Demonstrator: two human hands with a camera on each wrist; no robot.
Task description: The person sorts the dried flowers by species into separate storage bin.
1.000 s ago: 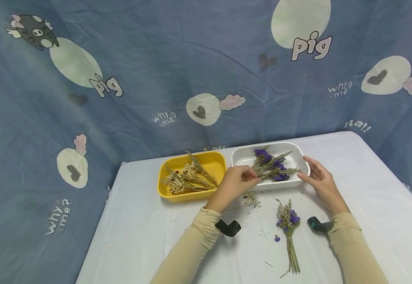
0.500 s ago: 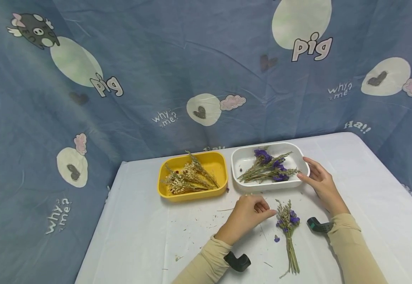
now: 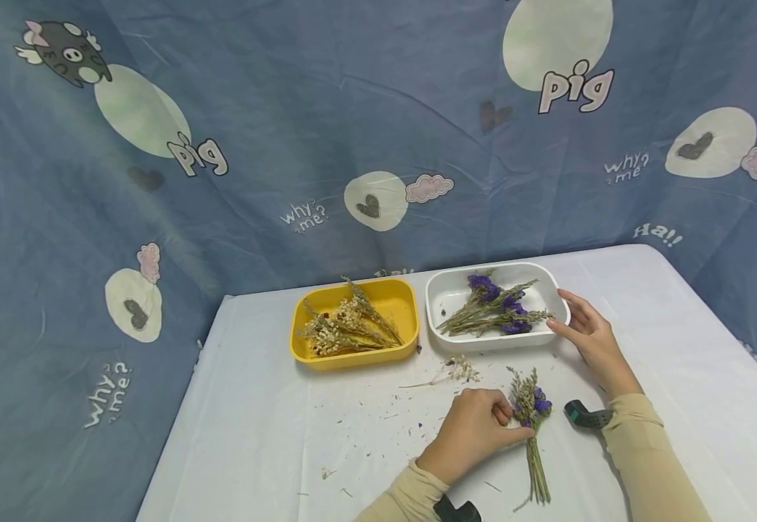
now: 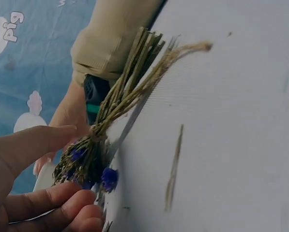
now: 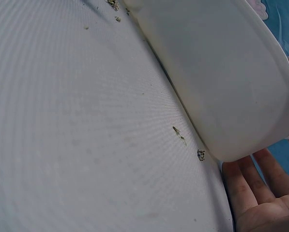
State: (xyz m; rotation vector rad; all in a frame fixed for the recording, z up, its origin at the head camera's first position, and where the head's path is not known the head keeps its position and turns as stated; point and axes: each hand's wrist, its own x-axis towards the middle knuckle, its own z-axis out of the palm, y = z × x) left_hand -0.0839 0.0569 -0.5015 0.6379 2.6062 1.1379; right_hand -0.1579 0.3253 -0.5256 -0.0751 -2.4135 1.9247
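Note:
A small bunch of dried purple flowers [image 3: 531,413], its stems tied together, lies on the table. My left hand [image 3: 479,428] is at its left side, thumb tip right at the tie and loosely bent fingers beside the blooms. In the left wrist view the flower bunch [image 4: 103,140] shows between thumb and fingers, with a gap left around it. My right hand [image 3: 590,337] holds the right end of a white tray [image 3: 492,344], thumb on the near corner and fingers along the end wall. Several more purple flower bunches [image 3: 483,312] lie inside that tray.
Left of the white tray stands a yellow tray [image 3: 404,304] with cream dried flowers [image 3: 346,330]. A loose cream sprig [image 3: 462,368] lies in front of the trays. Stem bits and crumbs are scattered over the white tablecloth [image 3: 254,435]. A printed blue curtain [image 3: 287,109] hangs behind.
My left hand has left the flowers in the white tray and come down towards me to the tied bunch on the table. The right hand has stayed at the tray's end.

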